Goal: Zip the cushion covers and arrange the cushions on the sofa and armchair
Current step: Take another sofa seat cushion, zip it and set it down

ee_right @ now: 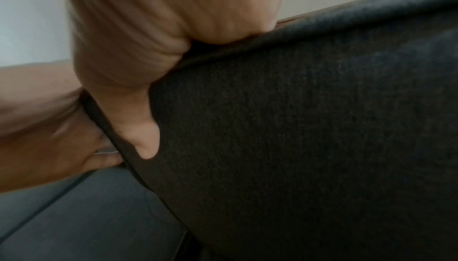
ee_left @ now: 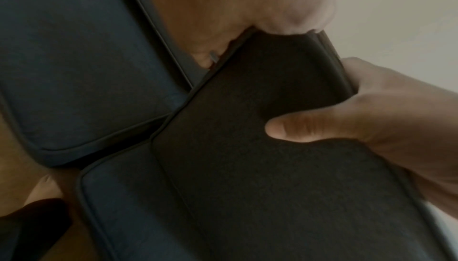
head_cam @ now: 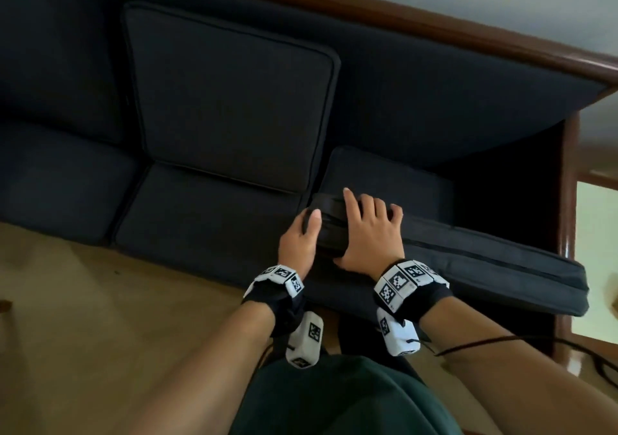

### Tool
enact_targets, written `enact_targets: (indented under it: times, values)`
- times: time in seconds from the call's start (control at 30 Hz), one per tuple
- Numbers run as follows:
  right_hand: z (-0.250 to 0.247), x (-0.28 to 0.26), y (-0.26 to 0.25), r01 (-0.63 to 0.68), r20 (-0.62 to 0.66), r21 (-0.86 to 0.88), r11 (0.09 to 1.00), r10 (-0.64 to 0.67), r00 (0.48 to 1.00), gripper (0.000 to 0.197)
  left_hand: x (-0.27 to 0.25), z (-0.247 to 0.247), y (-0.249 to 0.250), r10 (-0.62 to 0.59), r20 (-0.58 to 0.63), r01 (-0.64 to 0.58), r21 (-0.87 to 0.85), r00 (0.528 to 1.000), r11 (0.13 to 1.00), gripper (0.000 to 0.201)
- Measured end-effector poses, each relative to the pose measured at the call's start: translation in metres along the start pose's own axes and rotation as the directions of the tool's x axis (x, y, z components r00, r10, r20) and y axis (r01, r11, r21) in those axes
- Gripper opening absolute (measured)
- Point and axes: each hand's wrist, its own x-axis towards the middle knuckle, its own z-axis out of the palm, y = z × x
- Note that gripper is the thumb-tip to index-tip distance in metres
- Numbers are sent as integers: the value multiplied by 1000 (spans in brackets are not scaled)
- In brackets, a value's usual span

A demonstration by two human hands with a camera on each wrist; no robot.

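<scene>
Head view: both hands, left hand [head_cam: 298, 238] & right hand [head_cam: 366, 233], fingers clasping soft, bulky cushion [head_cam: 468, 260] at zip-end corner; prob. light, squashy.

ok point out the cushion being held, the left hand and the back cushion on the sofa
held cushion [head_cam: 485, 267], head view, zipped edge
left hand [head_cam: 297, 237], head view, back of hand
back cushion [head_cam: 230, 100], head view, front face

hands [head_cam: 301, 237]: 2 | cushions [head_cam: 230, 96]: 6 | sofa [head_cam: 418, 76]: 1 | wrist cameras [head_cam: 304, 341]: 2
</scene>
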Motion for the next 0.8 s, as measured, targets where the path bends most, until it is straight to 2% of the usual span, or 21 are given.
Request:
enact_targets:
  times: [0.13, 0.27, 0.4, 0.53, 0.6, 0.7, 0.77, 0.8]
  values:
    - [-4, 13, -17, -53, 14, -51, 997, 54, 998, 113, 13, -16, 0, -22, 131, 16, 45, 991, 999, 55]
    - [-18, 15, -14, -67, 29, 23, 998, 66, 997, 95, 19, -32, 2, 39, 251, -76, 139, 967, 987, 60]
    - [-31, 1, 1, -88, 2, 103, 991, 89, 996, 81, 16, -50, 7, 153, 386, -237, 179, 910, 955, 53]
    - [-50, -28, 14, -81, -47, 196, 977, 92, 995, 77, 19, -72, 7, 176, 524, -331, 218, 833, 918, 46]
    - [-68, -37, 21, -65, -62, 248, 967, 83, 995, 83, 22, -83, 10, 167, 564, -400, 319, 809, 859, 62]
    - [-102, -41, 32, -9, -86, 340, 941, 41, 995, 88, 23, -92, 28, 141, 618, -476, 418, 773, 774, 105]
    - [-123, -46, 41, 47, -146, 419, 907, 16, 989, 91, 18, -94, 48, 194, 635, -540, 413, 748, 733, 120]
    - [-132, -50, 46, 85, -190, 468, 880, 6, 982, 92, 13, -96, 57, 268, 626, -594, 394, 732, 702, 122]
